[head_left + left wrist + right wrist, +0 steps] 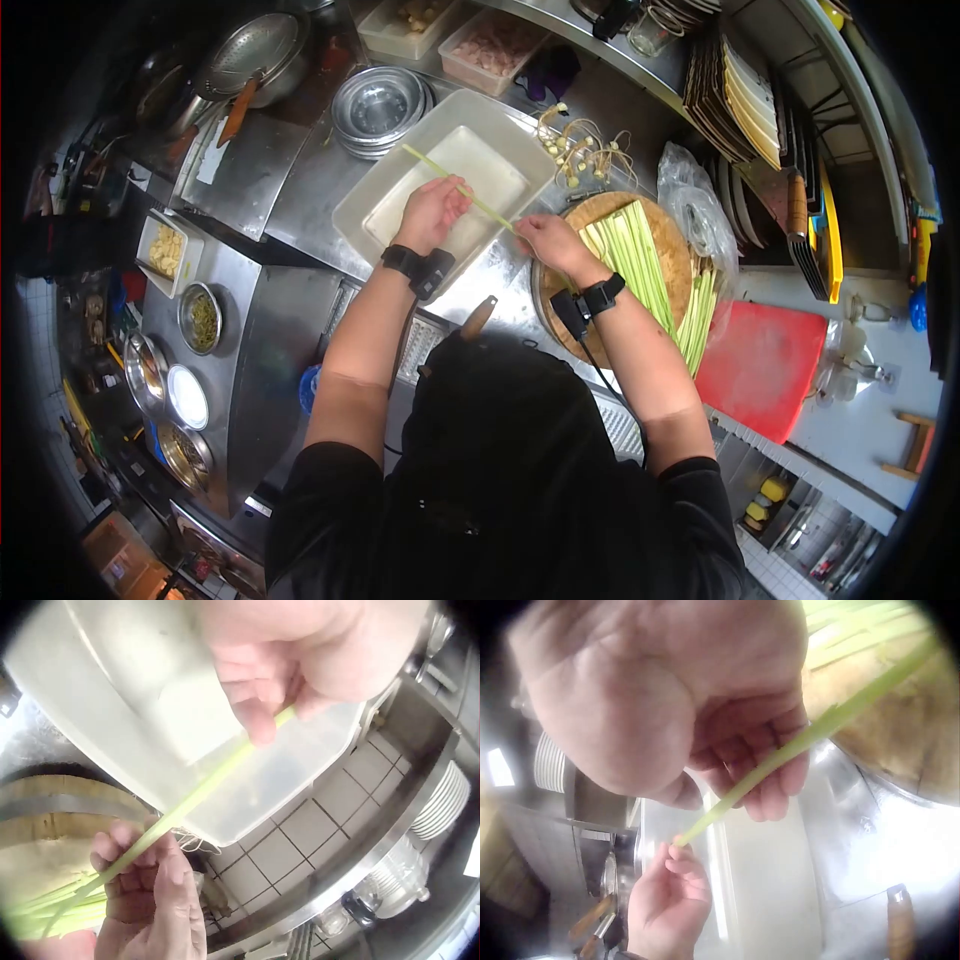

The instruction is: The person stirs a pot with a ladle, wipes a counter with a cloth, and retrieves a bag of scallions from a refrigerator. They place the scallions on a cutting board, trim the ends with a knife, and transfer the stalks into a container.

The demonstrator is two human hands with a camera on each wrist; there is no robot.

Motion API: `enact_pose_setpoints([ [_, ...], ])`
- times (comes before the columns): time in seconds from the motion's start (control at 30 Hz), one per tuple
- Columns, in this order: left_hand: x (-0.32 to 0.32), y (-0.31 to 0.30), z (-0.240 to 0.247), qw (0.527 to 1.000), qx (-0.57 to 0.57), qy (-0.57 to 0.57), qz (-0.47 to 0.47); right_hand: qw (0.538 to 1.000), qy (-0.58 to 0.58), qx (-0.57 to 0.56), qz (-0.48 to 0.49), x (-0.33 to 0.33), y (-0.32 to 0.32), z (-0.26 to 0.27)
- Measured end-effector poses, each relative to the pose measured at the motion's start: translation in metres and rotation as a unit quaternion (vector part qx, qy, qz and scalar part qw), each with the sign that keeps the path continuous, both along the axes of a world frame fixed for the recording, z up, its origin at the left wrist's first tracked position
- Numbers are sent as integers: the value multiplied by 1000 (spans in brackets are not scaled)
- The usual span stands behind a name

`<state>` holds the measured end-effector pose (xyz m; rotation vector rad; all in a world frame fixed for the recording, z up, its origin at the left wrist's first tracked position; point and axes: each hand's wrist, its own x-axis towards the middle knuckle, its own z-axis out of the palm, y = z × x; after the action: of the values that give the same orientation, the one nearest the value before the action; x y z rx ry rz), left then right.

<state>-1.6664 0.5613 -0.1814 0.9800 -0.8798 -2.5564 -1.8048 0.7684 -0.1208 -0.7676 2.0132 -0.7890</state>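
A long pale green stalk (490, 212) stretches between the two hands, over the near right part of a whitish plastic tub (362, 205). My left hand (432, 212) pinches one end of it between thumb and fingertips, seen closely in the left wrist view. Along the stalk's other part, my right hand (727, 727) touches it with loosely bent fingers, the thumb standing apart. To the right, a bundle of similar stalks (632, 262) lies across a round wooden chopping board (676, 240). A smaller pile of stalks (703, 310) hangs past the board's near right edge.
Stacked metal bowls (378, 105) stand left of the tub. Trimmed root ends (585, 150) lie behind the board, near a clear plastic bag (690, 200). A red cutting board (760, 365) is at the right. A wooden handle (478, 318) points up near the counter's front.
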Motion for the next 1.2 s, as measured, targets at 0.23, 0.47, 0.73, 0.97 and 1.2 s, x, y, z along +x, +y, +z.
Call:
enact_pose_setpoints([
  [0.23, 0, -2, 1, 1000, -12, 7, -8, 979, -169, 0, -114, 11, -21, 17],
  [0.47, 3, -1, -1, 1000, -10, 11, -6, 973, -183, 74, -123, 10, -29, 14],
  [0.73, 3, -1, -2, 1000, 1, 30, 6, 975, -165, 66, -137, 11, -31, 4],
  [0.97, 8, 13, 38, 999, -31, 31, -6, 995, -11, 2, -98, 19, -12, 12],
  [1.2, 22, 79, 98, 966, -175, 27, -187, 960, 96, -105, -240, 22, 126, 85],
])
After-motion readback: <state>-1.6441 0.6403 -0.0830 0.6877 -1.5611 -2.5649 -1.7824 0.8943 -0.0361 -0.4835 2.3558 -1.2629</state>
